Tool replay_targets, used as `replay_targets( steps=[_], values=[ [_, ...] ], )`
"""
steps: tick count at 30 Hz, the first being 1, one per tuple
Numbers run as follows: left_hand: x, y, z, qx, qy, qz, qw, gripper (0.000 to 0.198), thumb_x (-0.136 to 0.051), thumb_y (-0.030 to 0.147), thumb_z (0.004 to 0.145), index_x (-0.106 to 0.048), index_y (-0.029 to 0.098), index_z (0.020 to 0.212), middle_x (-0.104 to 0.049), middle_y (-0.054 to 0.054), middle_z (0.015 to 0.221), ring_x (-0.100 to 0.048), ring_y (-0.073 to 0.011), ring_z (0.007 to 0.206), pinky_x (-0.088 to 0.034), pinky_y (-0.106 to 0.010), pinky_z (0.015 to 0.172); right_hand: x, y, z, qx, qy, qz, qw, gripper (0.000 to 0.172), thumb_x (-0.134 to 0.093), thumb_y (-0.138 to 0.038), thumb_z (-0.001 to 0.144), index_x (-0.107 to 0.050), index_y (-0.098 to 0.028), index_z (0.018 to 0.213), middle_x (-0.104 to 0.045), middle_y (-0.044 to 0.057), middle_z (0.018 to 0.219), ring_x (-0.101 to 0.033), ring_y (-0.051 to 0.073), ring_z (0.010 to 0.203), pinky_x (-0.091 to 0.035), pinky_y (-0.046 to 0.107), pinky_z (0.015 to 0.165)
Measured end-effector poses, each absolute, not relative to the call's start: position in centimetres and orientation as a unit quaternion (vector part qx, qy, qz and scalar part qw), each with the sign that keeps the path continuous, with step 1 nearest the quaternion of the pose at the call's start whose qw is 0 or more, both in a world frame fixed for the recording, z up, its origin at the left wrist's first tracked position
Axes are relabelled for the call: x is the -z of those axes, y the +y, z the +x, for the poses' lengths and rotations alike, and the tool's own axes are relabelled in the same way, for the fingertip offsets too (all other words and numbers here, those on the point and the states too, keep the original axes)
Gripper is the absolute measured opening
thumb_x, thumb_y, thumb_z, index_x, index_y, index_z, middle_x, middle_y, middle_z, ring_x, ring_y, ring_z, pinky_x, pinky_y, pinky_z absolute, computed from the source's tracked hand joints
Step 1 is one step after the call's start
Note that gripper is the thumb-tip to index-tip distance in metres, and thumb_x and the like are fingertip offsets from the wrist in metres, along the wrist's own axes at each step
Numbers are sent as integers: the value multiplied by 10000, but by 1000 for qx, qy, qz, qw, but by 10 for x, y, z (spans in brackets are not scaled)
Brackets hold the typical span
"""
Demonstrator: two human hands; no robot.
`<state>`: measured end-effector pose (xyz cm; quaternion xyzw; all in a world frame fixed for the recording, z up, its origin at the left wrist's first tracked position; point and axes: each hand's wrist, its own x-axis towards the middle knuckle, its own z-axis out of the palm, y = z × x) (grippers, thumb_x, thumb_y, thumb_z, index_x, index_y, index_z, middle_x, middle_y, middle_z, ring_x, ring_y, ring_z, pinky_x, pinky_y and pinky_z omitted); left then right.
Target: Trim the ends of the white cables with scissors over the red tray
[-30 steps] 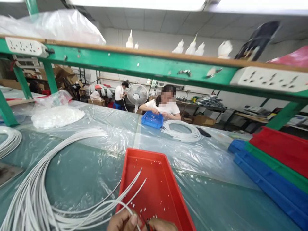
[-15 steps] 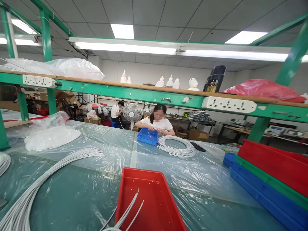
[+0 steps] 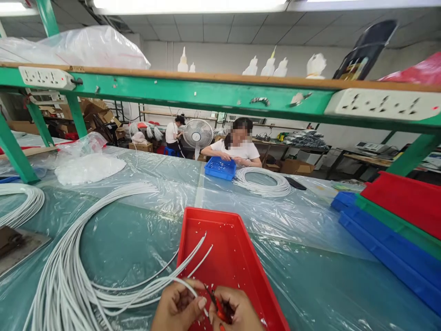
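Pinched a white cable (image 3: 179,280) between thumb and fingers of the left hand (image 3: 174,303), with next to no gap at the fingertips, and gripped a red-handled tool (image 3: 221,312) in the right hand (image 3: 241,308), with fingers wrapped closely about its handles. Pointed the tool's dark tip up and leftward, close to the left fingertips; could not make out any actual bite on the cable. Held both hands low over the near part of a red tray (image 3: 220,262), apparently to let scraps drop inside rather than scatter; had white bits (image 3: 263,321) strewn over its floor. Draped the cable over the left forefinger, likely for a short, firm length beside the tool. Turned the fingertips inward, almost meeting, with forearms out of sight below. Had loose cable ends (image 3: 197,250) crossing the tray's left edge, probably for easy reach, and a thick cable bundle (image 3: 69,243) curving over the surface (image 3: 327,276) to the left. Had, closer to the surface's left edge, a cable coil (image 3: 29,202) and a flat plate (image 3: 29,250), and past the bundle a clear plastic bag (image 3: 89,168). Had a tray stack (image 3: 379,248) toward the right edge, seemingly piled to save room. Faced, at the far edge, a blue tray (image 3: 220,175), a second coil (image 3: 253,188) and a co-worker (image 3: 248,151).
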<state>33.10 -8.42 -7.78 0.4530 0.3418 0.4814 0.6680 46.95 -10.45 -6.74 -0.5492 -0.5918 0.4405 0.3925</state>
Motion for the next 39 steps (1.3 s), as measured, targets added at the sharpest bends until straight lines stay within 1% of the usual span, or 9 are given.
replay_targets(
  steps=[7, 12, 18, 22, 25, 29, 32, 35, 39],
  values=[
    [63, -85, 326, -424, 356, 394, 734, 248, -791, 311, 556, -663, 100, 581, -627, -6, 482, -547, -87, 450, -383, -172, 494, 62, -108, 468, -576, -486, -514, 410, 16, -436, -177, 521, -431, -177, 506, -374, -78, 420, -333, 53, 376, -302, 178, 396],
    [59, -86, 323, -392, 329, 356, 782, 193, -772, 271, 601, -731, 98, 675, -668, -32, 515, -575, -97, 482, -415, -187, 534, 67, -112, 465, -641, -402, -501, 420, 81, -453, -258, 521, -420, -186, 505, -347, -92, 380, -301, 44, 327, -321, 188, 374],
    [56, -85, 320, -373, 336, 366, 784, 192, -749, 243, 644, -742, 125, 796, -702, -41, 567, -606, -107, 522, -445, -198, 573, 53, -115, 478, -626, -390, -527, 422, 86, -541, -204, 563, -487, -151, 522, -416, -66, 415, -377, 60, 390, -343, 193, 437],
    [54, -84, 319, -373, 344, 374, 776, 197, -743, 246, 653, -741, 142, 819, -696, -27, 563, -604, -102, 531, -444, -190, 577, 44, -116, 489, -625, -448, -526, 364, 199, -620, -298, 651, -566, -112, 607, -484, -23, 476, -431, 78, 445, -353, 199, 472],
    [54, -83, 319, -370, 348, 379, 773, 204, -746, 249, 647, -740, 132, 815, -693, -29, 559, -603, -103, 534, -447, -193, 579, 44, -118, 490, -608, -500, -527, 321, 239, -613, -333, 678, -560, -112, 604, -461, -23, 499, -395, 75, 463, -318, 190, 462],
    [59, -84, 323, -386, 360, 322, 786, 200, -760, 234, 630, -724, 111, 784, -677, -23, 527, -594, -95, 509, -446, -192, 572, 49, -121, 480, -530, -520, -562, 366, 241, -616, -313, 674, -553, -111, 558, -427, -32, 499, -326, 68, 473, -261, 188, 451],
    [64, -88, 328, -400, 361, 253, 804, 157, -757, 244, 632, -687, 109, 669, -659, -14, 510, -574, -86, 483, -442, -196, 564, 53, -125, 471, -476, -527, -579, 401, 235, -592, -319, 698, -593, -104, 603, -515, 6, 546, -411, 95, 504, -338, 203, 492],
    [65, -92, 330, -406, 382, 279, 782, 237, -721, 305, 669, -649, 98, 578, -649, -23, 507, -561, -87, 482, -425, -192, 551, 58, -128, 467, -415, -550, -599, 409, 236, -559, -307, 718, -587, -108, 592, -527, 15, 537, -439, 107, 503, -361, 210, 503],
    [58, -94, 330, -399, 399, 387, 729, 308, -686, 373, 688, -642, 92, 570, -627, -10, 491, -526, -75, 470, -390, -167, 514, 61, -129, 469, -536, -484, -576, 383, 252, -557, -353, 704, -527, -135, 580, -481, -12, 475, -430, 95, 435, -355, 200, 446]
  ],
)
